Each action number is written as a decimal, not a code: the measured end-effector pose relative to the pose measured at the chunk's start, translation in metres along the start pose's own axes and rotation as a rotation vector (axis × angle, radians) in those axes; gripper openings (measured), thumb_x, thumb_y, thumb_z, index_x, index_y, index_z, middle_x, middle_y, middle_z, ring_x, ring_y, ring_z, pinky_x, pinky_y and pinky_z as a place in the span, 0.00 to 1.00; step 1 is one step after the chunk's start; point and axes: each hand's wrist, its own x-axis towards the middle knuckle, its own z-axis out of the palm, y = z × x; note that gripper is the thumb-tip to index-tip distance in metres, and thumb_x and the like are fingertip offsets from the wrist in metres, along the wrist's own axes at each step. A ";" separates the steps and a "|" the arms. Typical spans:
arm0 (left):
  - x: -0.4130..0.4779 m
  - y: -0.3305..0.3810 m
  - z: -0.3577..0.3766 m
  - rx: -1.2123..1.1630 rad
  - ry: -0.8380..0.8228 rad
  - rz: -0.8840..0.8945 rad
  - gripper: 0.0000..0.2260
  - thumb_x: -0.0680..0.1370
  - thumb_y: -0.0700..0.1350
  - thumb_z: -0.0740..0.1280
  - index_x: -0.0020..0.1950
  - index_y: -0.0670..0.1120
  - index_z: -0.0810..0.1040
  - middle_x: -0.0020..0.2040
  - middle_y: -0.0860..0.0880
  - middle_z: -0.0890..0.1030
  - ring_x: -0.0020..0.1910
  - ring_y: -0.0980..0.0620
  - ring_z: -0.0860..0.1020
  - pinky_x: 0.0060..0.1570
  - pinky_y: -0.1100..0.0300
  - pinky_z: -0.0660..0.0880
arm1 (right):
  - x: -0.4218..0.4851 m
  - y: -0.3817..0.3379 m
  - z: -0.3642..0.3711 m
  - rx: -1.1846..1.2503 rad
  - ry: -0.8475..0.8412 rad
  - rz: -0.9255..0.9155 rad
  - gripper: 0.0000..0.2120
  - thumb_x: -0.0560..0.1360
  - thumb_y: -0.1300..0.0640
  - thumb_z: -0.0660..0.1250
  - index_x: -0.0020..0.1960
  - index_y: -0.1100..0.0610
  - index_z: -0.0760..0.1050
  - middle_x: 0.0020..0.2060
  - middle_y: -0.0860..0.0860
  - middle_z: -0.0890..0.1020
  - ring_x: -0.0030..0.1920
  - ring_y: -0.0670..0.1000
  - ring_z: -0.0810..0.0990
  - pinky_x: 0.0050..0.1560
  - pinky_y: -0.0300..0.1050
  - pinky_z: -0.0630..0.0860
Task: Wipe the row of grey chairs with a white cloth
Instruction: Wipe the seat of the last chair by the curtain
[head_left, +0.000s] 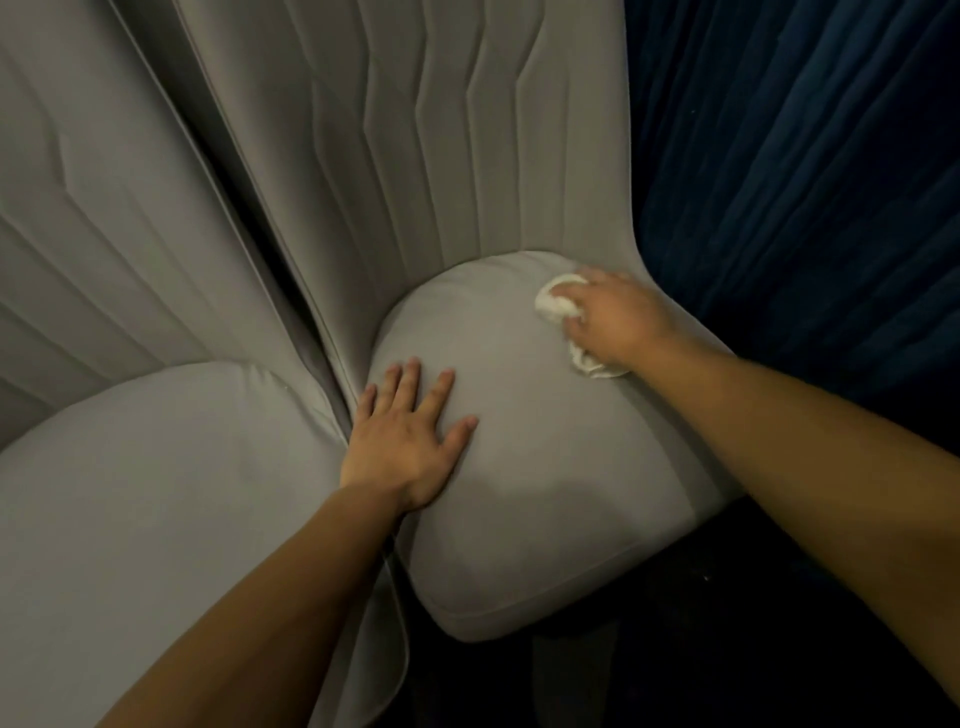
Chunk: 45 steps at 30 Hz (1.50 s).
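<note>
Head view: our right fingers (584, 296) curl around a crumpled white cloth (557, 305), gripping it and pressing it onto the padded grey fabric chair seat (545, 467) at its 1 o'clock corner, where the seat meets the ribbed grey backrest (441, 156). The right hand (621, 319) covers much of the cloth, and a tail of it shows beneath the wrist. Our left fingers (411, 387) lie straight and spread, the left hand (408, 447) resting flat on the same seat at its 9 o'clock edge. A second grey chair (156, 493) stands against it at 9 o'clock. A dark blue pleated curtain (805, 182) hangs at 2 o'clock.
</note>
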 end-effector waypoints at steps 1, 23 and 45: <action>0.000 0.000 0.000 -0.002 0.000 0.001 0.35 0.77 0.72 0.38 0.82 0.61 0.46 0.84 0.48 0.46 0.82 0.49 0.43 0.80 0.49 0.41 | -0.002 0.016 -0.006 -0.047 -0.017 0.063 0.22 0.79 0.48 0.64 0.72 0.43 0.70 0.73 0.50 0.68 0.65 0.61 0.69 0.59 0.51 0.69; 0.010 0.000 -0.009 0.077 -0.154 0.035 0.37 0.77 0.74 0.41 0.83 0.58 0.41 0.84 0.45 0.42 0.82 0.45 0.41 0.79 0.45 0.42 | -0.123 0.020 -0.023 -0.071 0.085 0.233 0.23 0.79 0.46 0.63 0.74 0.44 0.68 0.73 0.52 0.68 0.66 0.62 0.67 0.59 0.56 0.74; 0.002 -0.035 -0.013 0.104 -0.100 0.214 0.35 0.77 0.74 0.39 0.82 0.61 0.42 0.84 0.48 0.43 0.82 0.50 0.42 0.80 0.51 0.43 | -0.196 -0.075 0.007 0.067 0.478 -0.072 0.21 0.76 0.48 0.69 0.68 0.49 0.77 0.69 0.56 0.75 0.60 0.64 0.75 0.58 0.57 0.76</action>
